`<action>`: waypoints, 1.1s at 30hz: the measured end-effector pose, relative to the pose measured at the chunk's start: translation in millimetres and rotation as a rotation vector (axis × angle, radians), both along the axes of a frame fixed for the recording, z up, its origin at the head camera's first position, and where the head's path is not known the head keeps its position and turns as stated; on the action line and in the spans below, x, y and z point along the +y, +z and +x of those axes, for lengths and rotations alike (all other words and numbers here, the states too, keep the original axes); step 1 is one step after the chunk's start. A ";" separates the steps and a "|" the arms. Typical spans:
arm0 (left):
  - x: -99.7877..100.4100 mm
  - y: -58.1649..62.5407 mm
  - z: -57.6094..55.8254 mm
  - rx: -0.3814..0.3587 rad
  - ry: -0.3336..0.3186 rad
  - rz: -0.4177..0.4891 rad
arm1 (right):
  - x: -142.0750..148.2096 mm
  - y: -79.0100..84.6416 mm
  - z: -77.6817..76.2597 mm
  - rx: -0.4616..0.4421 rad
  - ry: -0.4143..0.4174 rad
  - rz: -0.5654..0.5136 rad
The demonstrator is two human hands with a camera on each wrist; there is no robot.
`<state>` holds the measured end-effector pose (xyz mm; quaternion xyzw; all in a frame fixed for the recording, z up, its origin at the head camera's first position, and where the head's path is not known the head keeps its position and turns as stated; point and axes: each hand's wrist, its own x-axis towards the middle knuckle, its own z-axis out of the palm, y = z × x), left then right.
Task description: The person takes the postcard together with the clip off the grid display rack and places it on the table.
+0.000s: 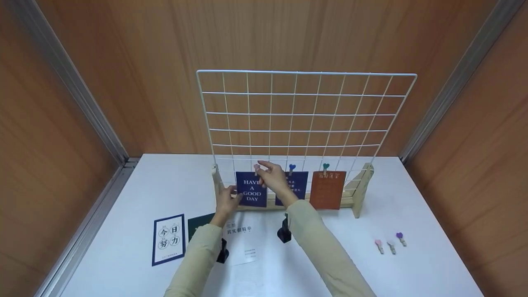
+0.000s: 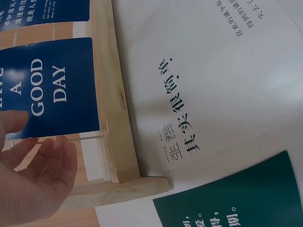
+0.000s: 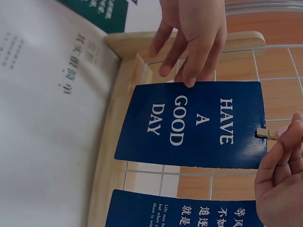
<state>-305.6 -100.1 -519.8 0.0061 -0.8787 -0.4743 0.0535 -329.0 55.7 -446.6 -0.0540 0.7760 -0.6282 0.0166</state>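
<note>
A dark blue card reading HAVE A GOOD DAY [image 1: 252, 194] hangs against a white wire grid [image 1: 303, 95]. My left hand [image 1: 227, 202] pinches its left edge, thumb on the printed face and fingers partly hidden at the edge. At the card's top edge my right hand [image 1: 274, 179] pinches a small wooden clothespin [image 3: 263, 133] with a pink heart. To the right, another blue card [image 1: 301, 187] hangs under a blue-heart clothespin [image 1: 292, 167], partly covered by the right hand. Beyond it an orange card [image 1: 328, 192] hangs from a green-heart clothespin [image 1: 326, 166].
Wooden feet [image 1: 363, 189] hold the grid upright on the white table [image 1: 123, 231]. Lying at front left are a blue-bordered card [image 1: 169, 240], a green card [image 2: 236, 194] and a white card [image 1: 243, 243]. Pink [image 1: 379, 246], pale [image 1: 391, 247] and purple [image 1: 401, 239] clothespins lie at right.
</note>
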 end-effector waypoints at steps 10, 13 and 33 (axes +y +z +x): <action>-0.3 0.1 -2.1 -0.015 -0.008 0.047 | -0.6 -2.3 -2.3 -0.025 0.016 -0.031; -0.4 0.2 -2.3 -0.030 -0.011 0.056 | -0.8 -3.2 -2.7 -0.034 0.019 -0.037; -1.2 1.8 -1.5 -0.078 0.036 0.045 | -3.2 -4.8 -3.7 0.005 -0.058 -0.005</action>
